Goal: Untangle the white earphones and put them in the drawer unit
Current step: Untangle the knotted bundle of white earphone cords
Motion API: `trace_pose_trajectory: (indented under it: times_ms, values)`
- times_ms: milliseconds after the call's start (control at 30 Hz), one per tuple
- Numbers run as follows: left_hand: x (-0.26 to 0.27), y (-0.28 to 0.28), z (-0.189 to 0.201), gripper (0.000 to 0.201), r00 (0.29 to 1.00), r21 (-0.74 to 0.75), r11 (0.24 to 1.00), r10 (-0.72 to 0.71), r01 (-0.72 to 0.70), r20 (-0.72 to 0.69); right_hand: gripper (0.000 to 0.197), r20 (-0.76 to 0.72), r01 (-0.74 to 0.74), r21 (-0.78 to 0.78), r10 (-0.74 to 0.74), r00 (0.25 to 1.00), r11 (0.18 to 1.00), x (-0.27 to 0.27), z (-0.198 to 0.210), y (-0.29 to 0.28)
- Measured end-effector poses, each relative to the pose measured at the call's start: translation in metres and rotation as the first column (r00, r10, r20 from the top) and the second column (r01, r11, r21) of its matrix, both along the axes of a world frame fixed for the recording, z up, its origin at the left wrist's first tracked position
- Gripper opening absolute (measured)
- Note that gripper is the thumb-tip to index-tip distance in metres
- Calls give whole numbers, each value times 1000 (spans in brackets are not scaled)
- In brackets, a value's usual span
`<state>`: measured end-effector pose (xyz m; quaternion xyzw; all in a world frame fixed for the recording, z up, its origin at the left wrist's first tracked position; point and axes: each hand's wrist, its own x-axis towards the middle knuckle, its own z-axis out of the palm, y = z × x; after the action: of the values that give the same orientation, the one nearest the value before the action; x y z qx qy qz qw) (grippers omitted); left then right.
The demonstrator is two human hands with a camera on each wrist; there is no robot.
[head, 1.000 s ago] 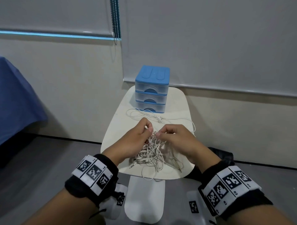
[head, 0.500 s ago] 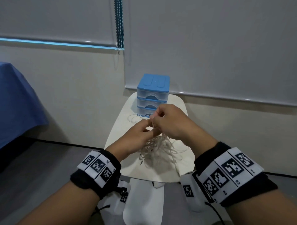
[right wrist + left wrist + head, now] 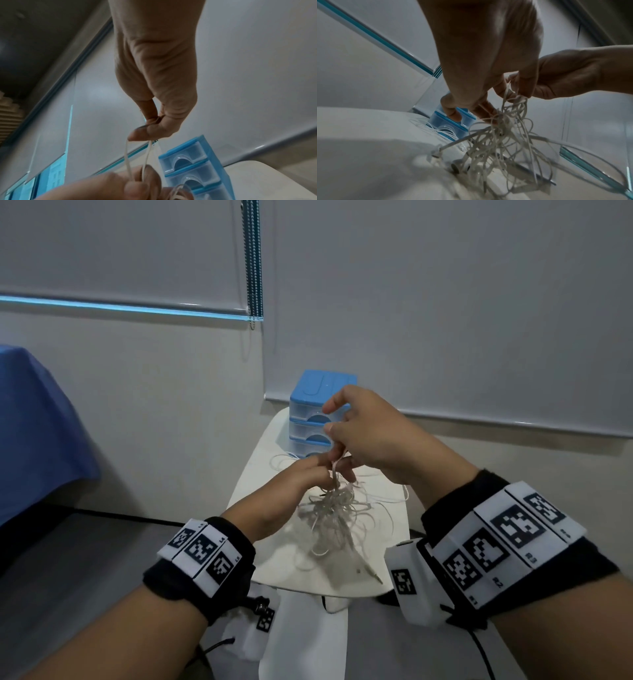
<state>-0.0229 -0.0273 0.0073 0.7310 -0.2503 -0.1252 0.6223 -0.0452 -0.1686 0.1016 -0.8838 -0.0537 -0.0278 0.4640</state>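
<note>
A tangle of white earphones (image 3: 337, 508) hangs just above the small white table (image 3: 284, 553), its lower loops and a plug near the front edge. My left hand (image 3: 327, 475) pinches the top of the tangle (image 3: 505, 142). Directly above it, my right hand (image 3: 334, 453) pinches a cord loop (image 3: 127, 159) between thumb and finger (image 3: 147, 135) and holds it taut. The blue drawer unit (image 3: 308, 412) stands at the table's far end behind both hands, its three clear drawers (image 3: 193, 162) closed. More white cable (image 3: 284, 460) lies on the table in front of the unit.
A wall with roller blinds and a bead chain (image 3: 253, 261) rises behind the table. A blue cloth (image 3: 34, 422) covers something at the left. The table's white foot (image 3: 301, 638) stands on the grey floor between my wrists.
Both hands have lifted the tangle off the table. My right hand has risen above the left, in front of the drawer unit, drawing a cord upward out of the bundle.
</note>
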Motion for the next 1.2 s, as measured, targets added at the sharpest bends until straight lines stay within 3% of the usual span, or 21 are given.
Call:
trace_pose_trajectory:
  times_ms: [67,200,267,367,433,500,567,667,800,900,967,1133,1200]
  values:
    - [-3,-1,4,50,1000,-3,1000,2,-2,-1,21,-27,18,64,-16,1000,998,4,1,-4]
    - [-3,-2,-5,26,999,26,998,50,-50,-3,23,-126,95,286,-61,990,953,9,0,-15]
    - [0,1,-12,15,998,88,994,70,-69,-7,24,-151,158,373,-108,983,914,11,-4,-21]
    - [4,7,-17,17,993,233,965,118,-118,14,26,-177,215,452,-150,973,866,15,-8,-32]
    - [6,12,-18,18,986,327,931,139,-161,89,16,-201,216,451,-137,970,866,15,-11,-42]
    - [10,15,-18,22,977,387,899,161,-203,140,6,-197,183,355,-118,973,917,15,-14,-53]
    - [14,18,-18,28,966,425,869,197,-252,170,5,-139,160,84,-148,979,984,15,-18,-61]
    - [17,16,-17,33,956,473,834,209,-285,207,13,5,149,-338,-157,988,929,13,-25,-62]
    - [18,11,-12,32,945,517,798,198,-309,259,24,121,66,-418,-17,993,906,5,-32,-43]
    - [15,7,-8,38,936,548,769,191,-331,296,34,16,-22,-673,45,999,739,-4,-36,-24]
    - [13,6,-6,40,925,564,749,177,-348,335,32,-10,-34,-738,40,999,674,-5,-41,-17]
    - [14,7,-5,43,922,542,768,163,-341,350,23,107,51,-660,26,994,750,-3,-51,-14]
    - [14,7,-6,43,922,532,777,158,-337,354,19,129,64,-674,32,991,736,-2,-51,-15]
